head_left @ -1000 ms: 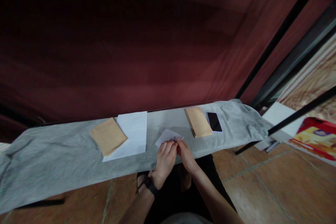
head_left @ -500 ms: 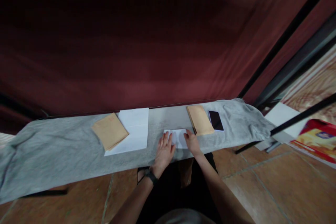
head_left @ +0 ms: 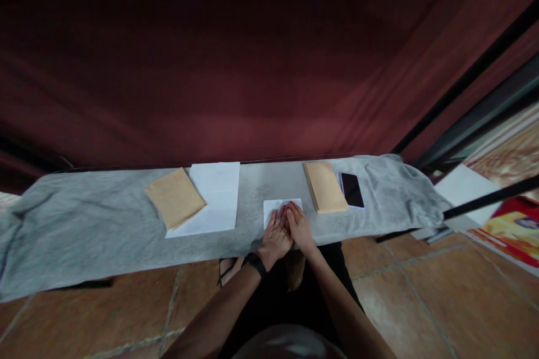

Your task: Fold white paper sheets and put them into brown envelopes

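Observation:
A small folded sheet of white paper (head_left: 270,205) lies on the grey cloth, partly covered by both hands. My left hand (head_left: 278,235), with a dark watch at the wrist, rests on it with the fingers stretched out. My right hand (head_left: 300,225) lies flat beside it, its fingertips touching or overlapping the left fingers. Right of the hands is a stack of brown envelopes (head_left: 326,188), and past it a phone (head_left: 352,189) with a dark screen. To the left, more brown envelopes (head_left: 174,197) partly cover larger white sheets (head_left: 219,193).
The grey cloth (head_left: 105,224) covers a long narrow bench against a dark red panel (head_left: 236,67). Black metal bars (head_left: 463,78) slant at the right. A red and yellow box (head_left: 511,227) stands at the far right, above the tiled floor (head_left: 404,303).
My right hand has moved left from the folded paper's right edge to meet my left hand. The left hand has slid to the right over the paper. The view has shifted slightly.

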A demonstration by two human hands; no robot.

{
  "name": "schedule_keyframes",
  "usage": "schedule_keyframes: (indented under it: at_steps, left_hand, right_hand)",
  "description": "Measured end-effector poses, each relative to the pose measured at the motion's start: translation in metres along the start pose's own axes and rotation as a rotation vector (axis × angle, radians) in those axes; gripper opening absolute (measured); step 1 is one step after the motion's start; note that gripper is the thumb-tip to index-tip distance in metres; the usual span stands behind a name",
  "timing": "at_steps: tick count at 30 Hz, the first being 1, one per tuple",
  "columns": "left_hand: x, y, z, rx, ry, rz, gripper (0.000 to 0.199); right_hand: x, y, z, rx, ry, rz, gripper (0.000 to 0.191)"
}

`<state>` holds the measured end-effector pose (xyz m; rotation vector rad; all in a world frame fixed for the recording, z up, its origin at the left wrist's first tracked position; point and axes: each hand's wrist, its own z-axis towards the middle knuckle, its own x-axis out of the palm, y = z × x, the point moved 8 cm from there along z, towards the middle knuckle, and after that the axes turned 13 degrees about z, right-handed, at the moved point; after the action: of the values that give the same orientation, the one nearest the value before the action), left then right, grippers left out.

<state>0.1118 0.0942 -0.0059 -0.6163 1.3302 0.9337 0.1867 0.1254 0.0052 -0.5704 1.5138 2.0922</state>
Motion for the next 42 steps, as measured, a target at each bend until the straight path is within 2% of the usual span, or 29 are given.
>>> schedule_keyframes:
  at_steps: [5,16,26,35,42]
  left_hand:
    - [0.004,0.001,0.000,0.071,-0.007,0.005,0.069]
    - [-0.001,0.017,-0.004,0.016,0.008,-0.017,0.069]
    - [-0.006,0.036,-0.014,-0.058,0.044,-0.044,0.073]
    - [-0.011,0.050,-0.024,-0.077,0.034,-0.049,0.085]
    - [-0.006,0.066,-0.033,-0.110,0.066,-0.013,0.083]
  right_hand:
    - [0.008,0.005,-0.011,-0.023,0.124,-0.110,0.055]
    - [0.014,0.006,-0.019,-0.130,0.198,-0.353,0.053]
    - [0.011,-0.001,-0.023,-0.153,0.108,-0.415,0.059]
    - [0.007,-0.010,-0.027,-0.142,0.070,-0.426,0.063]
    - [0.001,-0.011,-0.033,-0.175,0.010,-0.457,0.063]
